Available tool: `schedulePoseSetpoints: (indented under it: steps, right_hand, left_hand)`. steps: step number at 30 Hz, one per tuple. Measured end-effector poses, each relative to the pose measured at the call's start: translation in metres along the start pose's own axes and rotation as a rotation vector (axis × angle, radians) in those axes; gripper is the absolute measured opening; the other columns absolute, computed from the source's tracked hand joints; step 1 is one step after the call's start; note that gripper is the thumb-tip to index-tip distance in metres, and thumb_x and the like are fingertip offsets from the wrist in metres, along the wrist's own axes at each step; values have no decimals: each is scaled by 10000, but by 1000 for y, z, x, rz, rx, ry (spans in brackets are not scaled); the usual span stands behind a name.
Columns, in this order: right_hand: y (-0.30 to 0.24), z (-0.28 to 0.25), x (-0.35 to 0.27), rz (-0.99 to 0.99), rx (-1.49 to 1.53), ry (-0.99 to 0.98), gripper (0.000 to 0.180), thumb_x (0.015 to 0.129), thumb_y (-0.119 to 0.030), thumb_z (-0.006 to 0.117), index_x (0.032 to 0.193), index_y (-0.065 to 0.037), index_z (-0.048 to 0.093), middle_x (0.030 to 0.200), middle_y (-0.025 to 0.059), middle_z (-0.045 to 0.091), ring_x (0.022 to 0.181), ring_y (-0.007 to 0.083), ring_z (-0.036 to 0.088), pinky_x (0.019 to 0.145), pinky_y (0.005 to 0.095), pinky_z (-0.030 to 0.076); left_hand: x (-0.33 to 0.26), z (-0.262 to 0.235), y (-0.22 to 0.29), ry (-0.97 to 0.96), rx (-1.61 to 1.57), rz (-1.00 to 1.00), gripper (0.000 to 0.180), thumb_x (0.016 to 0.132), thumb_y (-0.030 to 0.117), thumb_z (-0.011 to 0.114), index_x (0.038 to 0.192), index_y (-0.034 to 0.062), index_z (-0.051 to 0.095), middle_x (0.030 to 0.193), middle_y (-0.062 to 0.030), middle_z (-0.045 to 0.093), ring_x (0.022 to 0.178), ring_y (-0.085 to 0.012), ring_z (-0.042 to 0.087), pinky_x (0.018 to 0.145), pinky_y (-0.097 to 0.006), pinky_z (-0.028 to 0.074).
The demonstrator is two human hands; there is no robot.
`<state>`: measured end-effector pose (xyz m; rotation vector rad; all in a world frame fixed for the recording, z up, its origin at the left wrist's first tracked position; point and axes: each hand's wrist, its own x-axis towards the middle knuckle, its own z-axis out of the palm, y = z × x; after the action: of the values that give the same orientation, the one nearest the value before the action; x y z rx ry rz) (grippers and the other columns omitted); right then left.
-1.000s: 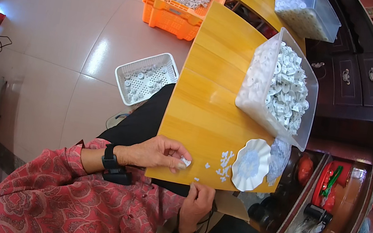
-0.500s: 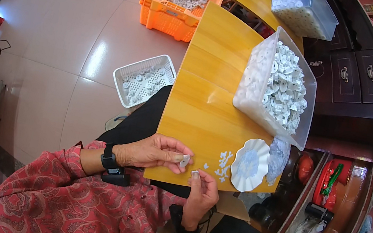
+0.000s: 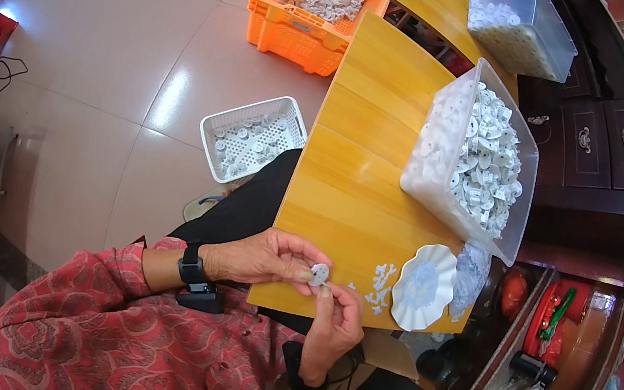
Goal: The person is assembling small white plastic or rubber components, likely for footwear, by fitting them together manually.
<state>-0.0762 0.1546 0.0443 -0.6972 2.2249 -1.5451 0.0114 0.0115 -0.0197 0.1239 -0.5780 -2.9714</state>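
Note:
My left hand [image 3: 267,259] pinches a small round white plastic part [image 3: 319,274] between thumb and fingers, just above the near edge of the yellow table. From the right, my right hand [image 3: 336,316] meets it, thumb and forefinger pressed together at the part's lower edge. The tiny white piece in the right fingertips is mostly hidden now. Just beyond that hand, several small white plastic pieces [image 3: 380,285] lie scattered on the tabletop [image 3: 354,194]. Beside them stands a white scalloped dish [image 3: 441,289] with more small pale pieces in it.
A clear plastic bin [image 3: 438,167] heaped with white parts stands on the table, a second clear bin [image 3: 523,40] farther back. On the floor at left are a white perforated basket [image 3: 210,135] and orange crates [image 3: 274,30], both holding parts. An open drawer [image 3: 491,360] lies at right.
My right hand has brought its small white piece up to the round part in my left hand. The round part now faces more upward. The whole view has shifted slightly.

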Motion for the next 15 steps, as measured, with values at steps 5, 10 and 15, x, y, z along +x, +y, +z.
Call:
schedulePoseSetpoints:
  steps: [5, 10, 15]
  right_hand:
    - [-4, 2, 0, -29, 12, 38, 43, 869, 21, 652, 905, 30, 630, 947, 79, 591, 821, 136, 590, 718, 255, 498]
    - [-3, 2, -1, -41, -37, 27, 29, 886, 50, 619, 912, 42, 609, 947, 52, 578, 855, 98, 568, 770, 226, 467]
    - [-1, 2, -1, -66, -77, 8, 31, 887, 47, 621, 915, 46, 608, 948, 57, 572, 855, 106, 573, 764, 231, 473]
  left_hand:
    - [1, 3, 3, -2, -33, -31, 309, 962, 47, 570, 1260, -34, 556, 1173, -147, 630, 1027, -216, 655, 908, -323, 556]
    - [0, 2, 2, 4, -24, -30, 303, 968, 53, 563, 1257, -38, 557, 1169, -151, 632, 1001, -212, 665, 898, -317, 559]
    - [0, 2, 1, 18, 9, -15, 297, 960, 45, 575, 1245, -39, 563, 1167, -149, 636, 1000, -207, 665, 894, -314, 561]
